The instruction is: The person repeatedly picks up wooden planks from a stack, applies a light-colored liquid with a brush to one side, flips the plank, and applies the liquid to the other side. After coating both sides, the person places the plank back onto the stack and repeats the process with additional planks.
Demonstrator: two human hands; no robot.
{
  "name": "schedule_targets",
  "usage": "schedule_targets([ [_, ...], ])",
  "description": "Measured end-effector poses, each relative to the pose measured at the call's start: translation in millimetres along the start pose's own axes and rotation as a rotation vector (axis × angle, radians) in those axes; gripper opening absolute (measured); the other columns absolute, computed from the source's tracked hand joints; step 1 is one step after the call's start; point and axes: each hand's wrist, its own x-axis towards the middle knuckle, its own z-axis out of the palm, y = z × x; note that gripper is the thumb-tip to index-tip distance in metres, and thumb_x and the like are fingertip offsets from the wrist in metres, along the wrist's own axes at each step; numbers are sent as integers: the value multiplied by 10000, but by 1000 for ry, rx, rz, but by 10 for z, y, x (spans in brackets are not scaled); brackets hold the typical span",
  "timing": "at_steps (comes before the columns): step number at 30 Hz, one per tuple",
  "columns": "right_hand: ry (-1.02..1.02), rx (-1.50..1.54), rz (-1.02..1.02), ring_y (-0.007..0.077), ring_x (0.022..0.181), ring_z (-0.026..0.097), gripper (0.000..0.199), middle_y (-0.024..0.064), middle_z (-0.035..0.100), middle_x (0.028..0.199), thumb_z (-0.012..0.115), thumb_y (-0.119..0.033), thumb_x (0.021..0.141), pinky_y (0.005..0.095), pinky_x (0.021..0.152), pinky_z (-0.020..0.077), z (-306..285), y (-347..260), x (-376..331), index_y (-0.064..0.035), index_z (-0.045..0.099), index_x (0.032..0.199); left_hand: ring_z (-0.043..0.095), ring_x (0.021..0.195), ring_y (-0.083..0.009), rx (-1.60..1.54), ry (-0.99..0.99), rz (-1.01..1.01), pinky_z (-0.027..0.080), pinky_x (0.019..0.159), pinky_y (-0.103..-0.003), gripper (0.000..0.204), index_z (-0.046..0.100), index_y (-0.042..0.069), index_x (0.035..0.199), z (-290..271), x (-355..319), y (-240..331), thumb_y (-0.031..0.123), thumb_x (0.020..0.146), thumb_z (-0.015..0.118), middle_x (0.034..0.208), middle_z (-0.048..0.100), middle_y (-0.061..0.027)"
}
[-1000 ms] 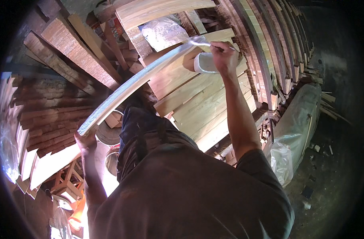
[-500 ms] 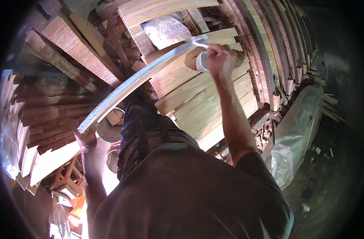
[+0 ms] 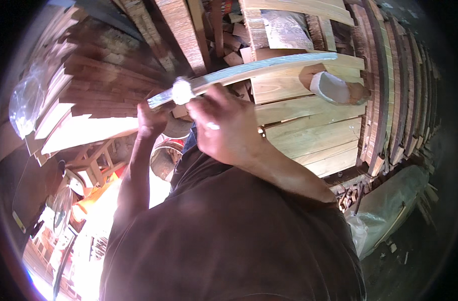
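My left hand (image 3: pixel 151 119) grips the near left end of a long, slightly curved wooden board (image 3: pixel 239 79). A pale, wet-looking white coat covers the board's upper narrow edge. My right hand (image 3: pixel 224 125) is closed around a small brush (image 3: pixel 182 91), whose white head is smeared by motion at the board's edge, close to my left hand. Most of the brush handle is hidden by my fingers. At the right, a cut-open container (image 3: pixel 333 88) with white inside lies on the stacked planks, away from both hands.
Pale planks (image 3: pixel 309 138) lie side by side under the board's right part. Stacked wooden strips (image 3: pixel 101 90) stand at the left and long timbers (image 3: pixel 377 85) at the right. Plastic sheeting (image 3: pixel 389 210) covers something at lower right. A bucket (image 3: pixel 164 160) stands below my left hand.
My right hand has swept the brush leftward along the board, from near the container to the end by my left hand. The whole view has shifted, with the scene moved right.
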Motion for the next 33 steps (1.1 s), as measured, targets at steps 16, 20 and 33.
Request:
schedule_targets([
  [16,507,-481,563,237,825,667,92,100,682,889,715,-54,801,346,751,533,-1242,1929,-1118,-72,745,886,671,898,-158,104,-27,46,536,808,-311,269,675,29,1030,41,-107,26,81,779,754,965,719,-80],
  [20,443,-912,690,299,799,681,177,110,706,830,623,-60,763,409,713,535,-1423,2592,-1541,-147,733,871,660,959,-170,80,-137,80,539,862,-329,302,679,21,1082,-24,-56,162,133,819,777,1026,710,-60],
  [33,518,688,1253,152,744,647,356,59,684,945,691,-205,882,276,623,496,-190,1837,-1135,-1,639,1170,631,1032,-265,-606,-209,-276,476,926,-387,465,613,-27,1188,522,236,579,57,735,675,1121,658,-100],
])
